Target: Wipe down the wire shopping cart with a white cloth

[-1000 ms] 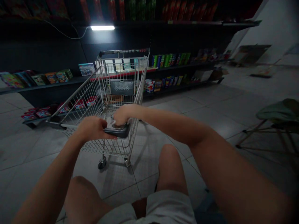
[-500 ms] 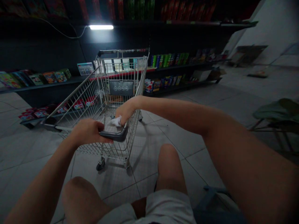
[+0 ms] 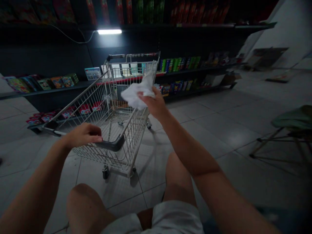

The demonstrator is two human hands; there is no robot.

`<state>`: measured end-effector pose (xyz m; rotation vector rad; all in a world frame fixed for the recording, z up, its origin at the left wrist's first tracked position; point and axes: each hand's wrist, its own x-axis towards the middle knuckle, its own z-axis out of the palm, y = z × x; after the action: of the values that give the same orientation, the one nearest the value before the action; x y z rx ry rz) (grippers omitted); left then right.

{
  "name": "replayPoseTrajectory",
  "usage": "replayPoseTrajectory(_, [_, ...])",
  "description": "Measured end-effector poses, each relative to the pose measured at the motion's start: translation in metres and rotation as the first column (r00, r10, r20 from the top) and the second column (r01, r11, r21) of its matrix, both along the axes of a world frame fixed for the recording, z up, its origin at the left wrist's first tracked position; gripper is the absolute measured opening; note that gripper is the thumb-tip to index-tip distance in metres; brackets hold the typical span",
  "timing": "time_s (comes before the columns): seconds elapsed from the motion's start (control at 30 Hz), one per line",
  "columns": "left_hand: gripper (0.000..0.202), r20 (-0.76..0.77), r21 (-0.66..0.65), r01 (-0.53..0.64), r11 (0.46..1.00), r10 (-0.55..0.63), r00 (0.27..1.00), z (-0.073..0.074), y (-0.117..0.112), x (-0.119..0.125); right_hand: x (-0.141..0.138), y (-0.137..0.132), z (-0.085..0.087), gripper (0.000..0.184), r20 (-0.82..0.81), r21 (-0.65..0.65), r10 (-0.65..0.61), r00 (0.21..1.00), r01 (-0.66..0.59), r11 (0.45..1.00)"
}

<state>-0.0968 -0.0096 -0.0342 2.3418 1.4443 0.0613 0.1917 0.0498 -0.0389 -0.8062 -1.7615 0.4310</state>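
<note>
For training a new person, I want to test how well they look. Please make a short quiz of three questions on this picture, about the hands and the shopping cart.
1. Which hand holds the crumpled white cloth?
2. True or false: the cloth lies inside the silver wire shopping cart.
3. The left hand rests on: A) a dark grey plastic handle, B) a shelf, C) the floor.

Key: 1. The right hand. 2. False. 3. A.

The bare left grip (image 3: 81, 136) sits low with its fingers curled downward, its forearm (image 3: 41, 175) reaching in from the lower left; the right grip (image 3: 152, 101) is raised higher, its arm (image 3: 195, 156) stretched forward, fingers pinched together
</note>
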Motion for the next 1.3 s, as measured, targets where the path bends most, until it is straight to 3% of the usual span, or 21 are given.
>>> replayPoseTrajectory(0.03, [0.074, 0.088, -0.022, -0.023, 0.999, 0.025, 0.996, 0.0, -0.001, 0.001, 0.001, -0.004, -0.007, 0.029, -0.07, 0.073, -0.104, 0.992, 0.109, 0.991])
replayPoseTrajectory(0.1, [0.084, 0.264, -0.043, -0.085, 0.995, 0.093, 0.96, 0.0, -0.005, 0.012, -0.01, -0.015, -0.036, 0.027, -0.069, 0.222, -0.166, 0.984, 0.178, 0.959])
replayPoseTrajectory(0.2, [0.092, 0.416, -0.094, -0.073, 0.993, 0.106, 0.903, -0.002, -0.015, 0.039, -0.051, -0.039, -0.116, 0.026, -0.013, 0.365, -0.121, 0.993, 0.117, 0.924])
replayPoseTrajectory(0.23, [0.092, 0.41, -0.098, -0.047, 0.994, 0.083, 0.909, -0.003, -0.018, 0.047, -0.067, -0.048, -0.15, 0.028, -0.062, 0.355, -0.138, 0.989, 0.151, 0.923])
replayPoseTrajectory(0.3, [0.086, 0.317, -0.088, 0.008, 0.996, 0.021, 0.948, -0.002, -0.022, 0.059, -0.093, -0.066, -0.216, 0.031, -0.123, 0.214, -0.264, 0.957, 0.285, 0.934])
replayPoseTrajectory(0.37, [0.072, 0.188, -0.083, 0.053, 0.995, -0.037, 0.981, -0.001, -0.023, 0.063, -0.105, -0.079, -0.273, 0.028, -0.176, 0.147, -0.36, 0.916, 0.386, 0.911])
replayPoseTrajectory(0.43, [0.057, 0.117, -0.11, 0.095, 0.989, -0.082, 0.99, 0.0, -0.022, 0.062, -0.103, -0.088, -0.308, 0.025, -0.156, 0.151, -0.337, 0.928, 0.36, 0.921])
replayPoseTrajectory(0.47, [0.052, 0.108, -0.119, 0.107, 0.987, -0.094, 0.99, 0.0, -0.022, 0.061, -0.099, -0.09, -0.316, 0.025, -0.125, 0.155, -0.297, 0.947, 0.315, 0.937])
replayPoseTrajectory(0.5, [0.049, 0.105, -0.124, 0.11, 0.986, -0.097, 0.99, 0.0, -0.021, 0.059, -0.093, -0.091, -0.318, 0.024, -0.092, 0.145, -0.259, 0.962, 0.27, 0.952])
replayPoseTrajectory(0.57, [0.044, 0.099, -0.117, 0.091, 0.989, -0.08, 0.992, 0.001, -0.021, 0.057, -0.081, -0.091, -0.303, 0.021, -0.085, 0.08, -0.234, 0.969, 0.241, 0.967])
replayPoseTrajectory(0.67, [0.041, 0.075, -0.09, 0.063, 0.994, -0.057, 0.996, 0.0, -0.022, 0.057, -0.072, -0.088, -0.251, 0.019, -0.19, 0.009, -0.259, 0.947, 0.266, 0.964])
replayPoseTrajectory(0.73, [0.041, 0.071, -0.064, 0.068, 0.996, -0.064, 0.995, 0.0, -0.023, 0.057, -0.075, -0.083, -0.219, 0.022, -0.214, 0.036, -0.195, 0.957, 0.207, 0.978])
replayPoseTrajectory(0.8, [0.041, 0.075, -0.052, 0.076, 0.996, -0.072, 0.995, 0.0, -0.023, 0.057, -0.085, -0.08, -0.206, 0.025, -0.192, 0.079, -0.107, 0.976, 0.124, 0.989])
replayPoseTrajectory(0.87, [0.041, 0.083, -0.051, 0.078, 0.996, -0.074, 0.994, 0.0, -0.022, 0.055, -0.098, -0.082, -0.222, 0.025, -0.167, 0.063, -0.075, 0.983, 0.087, 0.994])
replayPoseTrajectory(1.03, [0.041, 0.064, -0.099, 0.05, 0.994, -0.044, 0.997, 0.002, -0.023, 0.048, -0.11, -0.117, -0.332, 0.02, -0.143, -0.115, -0.18, 0.973, 0.164, 0.98])
replayPoseTrajectory(1.1, [0.04, 0.007, -0.099, 0.028, 0.995, -0.027, 1.0, 0.004, -0.026, 0.05, -0.101, -0.122, -0.36, 0.014, -0.178, -0.169, -0.221, 0.959, 0.192, 0.967])
replayPoseTrajectory(1.17, [0.038, -0.106, -0.019, -0.022, 1.0, 0.019, 0.994, 0.005, -0.029, 0.056, -0.089, -0.107, -0.362, 0.013, -0.22, -0.214, -0.293, 0.93, 0.248, 0.945])
replayPoseTrajectory(1.3, [0.039, -0.177, 0.18, -0.132, 0.975, 0.164, 0.97, 0.005, -0.032, 0.078, -0.076, -0.037, -0.313, 0.026, -0.306, -0.249, -0.389, 0.869, 0.321, 0.914])
